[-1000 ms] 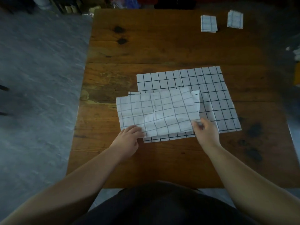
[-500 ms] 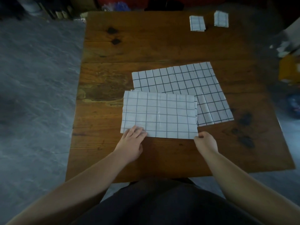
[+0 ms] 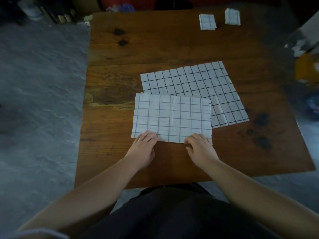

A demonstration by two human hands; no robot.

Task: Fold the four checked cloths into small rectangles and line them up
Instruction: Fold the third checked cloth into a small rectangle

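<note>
Since half a second ago our right hand [image 3: 200,149] has slid left along the half-folded cloth [image 3: 172,116], off its near right corner. On the tabletop [image 3: 155,40] we log the open cloth [image 3: 198,80] centre-right, the half-folded cloth overlapping its near-left part. Left hand [image 3: 144,149] presses the near edge, fingers straight, together; right fingers curl, pinching it. First small folded cloth [image 3: 207,22] and second small folded cloth [image 3: 232,16] lie apart near the far right corner.

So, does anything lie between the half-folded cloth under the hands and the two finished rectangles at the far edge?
Yes: the unfolded cloth lies spread flat just beyond the half-folded cloth, which overlaps its near part. Past it, only bare table shows up to the finished rectangles.
</note>
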